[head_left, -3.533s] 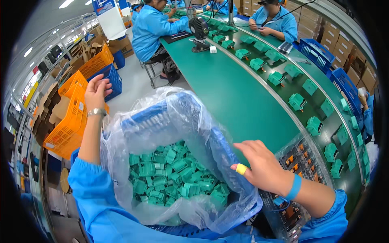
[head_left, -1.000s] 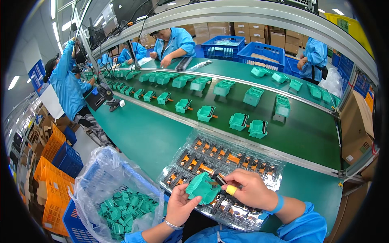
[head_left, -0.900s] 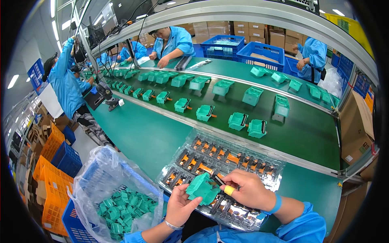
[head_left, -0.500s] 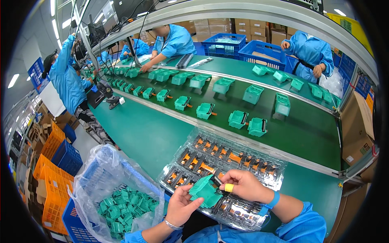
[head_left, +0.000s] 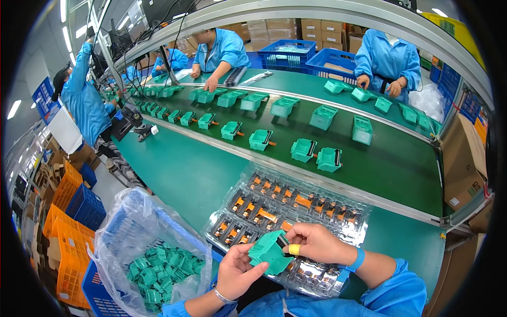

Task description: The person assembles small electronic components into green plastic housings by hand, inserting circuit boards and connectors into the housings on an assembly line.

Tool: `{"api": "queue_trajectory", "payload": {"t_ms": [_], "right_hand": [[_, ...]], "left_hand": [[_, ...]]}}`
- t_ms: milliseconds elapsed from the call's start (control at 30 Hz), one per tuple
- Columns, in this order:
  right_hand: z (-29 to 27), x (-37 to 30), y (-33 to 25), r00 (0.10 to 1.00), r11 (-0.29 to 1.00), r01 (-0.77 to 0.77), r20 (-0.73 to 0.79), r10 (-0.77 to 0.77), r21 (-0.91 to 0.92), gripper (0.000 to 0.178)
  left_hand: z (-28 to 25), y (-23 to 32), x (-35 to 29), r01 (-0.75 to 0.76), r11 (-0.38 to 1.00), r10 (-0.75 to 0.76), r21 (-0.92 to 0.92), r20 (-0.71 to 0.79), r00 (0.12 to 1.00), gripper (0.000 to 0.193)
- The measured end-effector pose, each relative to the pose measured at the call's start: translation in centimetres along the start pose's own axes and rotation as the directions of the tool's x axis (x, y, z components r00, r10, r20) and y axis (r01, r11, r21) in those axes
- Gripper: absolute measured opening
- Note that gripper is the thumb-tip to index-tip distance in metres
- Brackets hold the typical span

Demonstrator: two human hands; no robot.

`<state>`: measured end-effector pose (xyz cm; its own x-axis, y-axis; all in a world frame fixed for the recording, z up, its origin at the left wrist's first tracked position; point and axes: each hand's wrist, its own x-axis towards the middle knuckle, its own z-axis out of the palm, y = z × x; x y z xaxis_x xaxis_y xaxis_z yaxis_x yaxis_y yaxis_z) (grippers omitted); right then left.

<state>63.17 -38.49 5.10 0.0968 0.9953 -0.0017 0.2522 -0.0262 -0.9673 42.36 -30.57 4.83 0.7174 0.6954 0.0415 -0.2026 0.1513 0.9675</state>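
Between the fingers and thumb of my left hand [head_left: 238,272] is a green plastic housing [head_left: 268,254], tilted with its open side to the right. My right hand [head_left: 319,245], a yellow wrap on one finger, pinches a small black strip part [head_left: 282,243] at the housing's upper right edge. The fingertips partly hide that part, so I cannot tell whether it is fully seated. Right beneath both hands lies a clear plastic tray [head_left: 360,232] with rows of black parts with orange strips [head_left: 264,215].
At lower left a plastic-lined blue crate [head_left: 97,290] holds many loose green housings [head_left: 163,269]. Beyond the tray, a dark green conveyor [head_left: 391,179] carries rows of housings. Co-workers stand across it and at left. A metal frame [head_left: 317,13] spans above; a cardboard box [head_left: 465,164] stands right.
My hands stay on the housing, the black part and right fingers shifting slightly against its edge. Across the conveyor, the right co-worker's raised hand has come down to a green housing.
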Motion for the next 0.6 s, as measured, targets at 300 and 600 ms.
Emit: {"api": "queue_trajectory", "payload": {"t_ms": [300, 600], "right_hand": [[-4.5, -1.9, -2.1, 0.662, 0.63, 0.469, -0.225, -0.714, -0.618, 0.017], [-21.5, -4.2, 8.4, 0.524, 0.966, -0.244, -0.827, 0.203, 0.082, 0.014]], "left_hand": [[0.3, -0.4, 0.4, -0.049, 0.982, 0.072, -0.181, 0.125, 0.99, 0.058], [-0.3, -1.4, 1.2, -0.1, 0.995, 0.1, 0.005, -0.091, 0.991, 0.032]]}}
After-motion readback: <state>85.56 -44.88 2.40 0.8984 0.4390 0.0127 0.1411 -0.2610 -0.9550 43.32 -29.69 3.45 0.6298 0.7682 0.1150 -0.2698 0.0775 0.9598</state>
